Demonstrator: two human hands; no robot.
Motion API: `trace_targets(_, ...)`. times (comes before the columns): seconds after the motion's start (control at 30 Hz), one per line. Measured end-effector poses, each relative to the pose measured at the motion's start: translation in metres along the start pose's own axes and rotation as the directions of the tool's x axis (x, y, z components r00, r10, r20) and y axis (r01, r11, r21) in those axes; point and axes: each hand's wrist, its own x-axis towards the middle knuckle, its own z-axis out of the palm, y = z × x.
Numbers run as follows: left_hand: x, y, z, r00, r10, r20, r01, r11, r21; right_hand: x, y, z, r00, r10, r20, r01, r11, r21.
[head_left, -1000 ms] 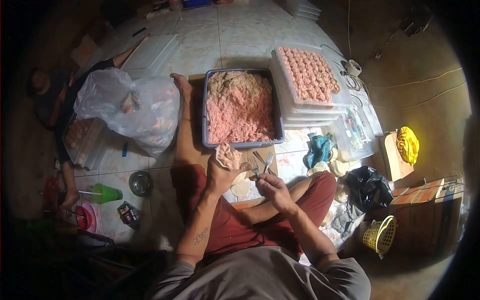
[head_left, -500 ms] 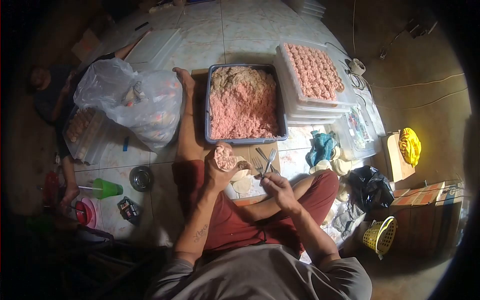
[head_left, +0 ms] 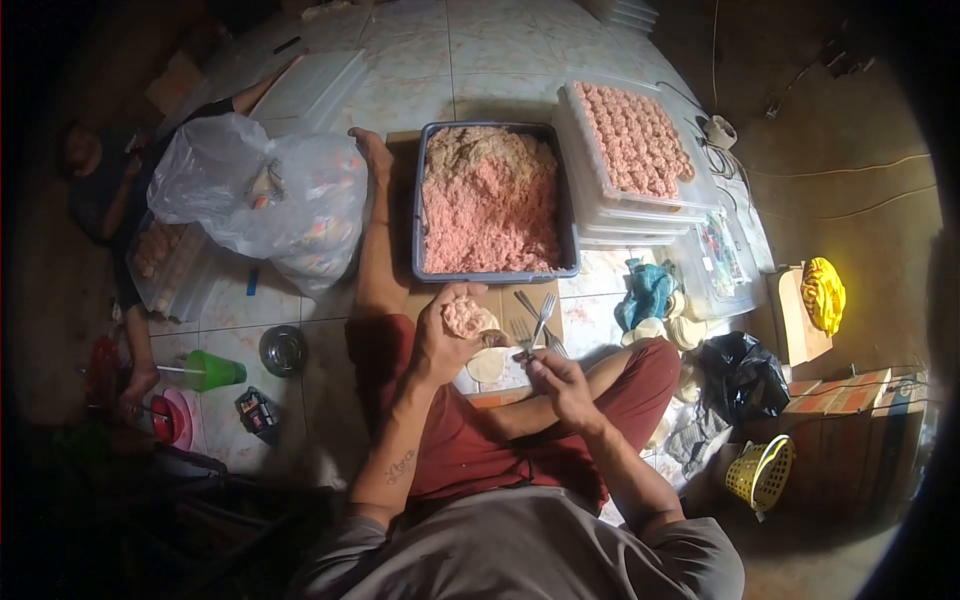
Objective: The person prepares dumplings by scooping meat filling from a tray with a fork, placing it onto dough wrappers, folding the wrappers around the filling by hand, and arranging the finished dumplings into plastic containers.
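Observation:
My left hand [head_left: 445,335] is wrapped round a wrapper filled with pink meat mixture [head_left: 463,316], its filling facing up. A fork [head_left: 522,333] is held in my right hand [head_left: 562,383], tines pointing away from me. Just beyond my hands stands a dark grey tub [head_left: 418,240] of pink and greyish meat mixture [head_left: 490,210]. More forks [head_left: 543,316] lie on the cardboard between my hands and the tub. Round pale wrappers [head_left: 487,366] lie in front of my legs.
Stacked clear boxes [head_left: 620,225] with rows of meat pieces stand right of the tub. A plastic bag [head_left: 300,200], a green cup [head_left: 213,368] and a seated person [head_left: 105,185] are at left. A black bag [head_left: 742,372] and yellow basket [head_left: 760,475] are at right.
The filled wrapper has turned in my left hand and now looks rounder and more closed in by the fingers. My right hand has moved slightly right and down with the fork.

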Motion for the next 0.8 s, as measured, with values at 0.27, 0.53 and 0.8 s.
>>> trace_targets(0.27,-0.001,-0.032,0.020,0.996,-0.084,-0.036,0.084,0.996,0.022,0.011,-0.023,0.026,0.933,-0.354,-0.061,0.262,0.788,-0.558)
trace_targets(0.53,-0.003,-0.013,0.013,0.998,0.022,0.056,-0.016,0.996,-0.093,0.007,0.020,0.034,0.947,-0.319,-0.027,0.309,0.933,-0.185)
trace_targets(0.8,0.004,-0.008,0.007,0.993,0.014,-0.120,-0.023,0.997,-0.079,-0.008,-0.069,0.032,0.874,-0.440,-0.204,0.199,0.709,-0.677)
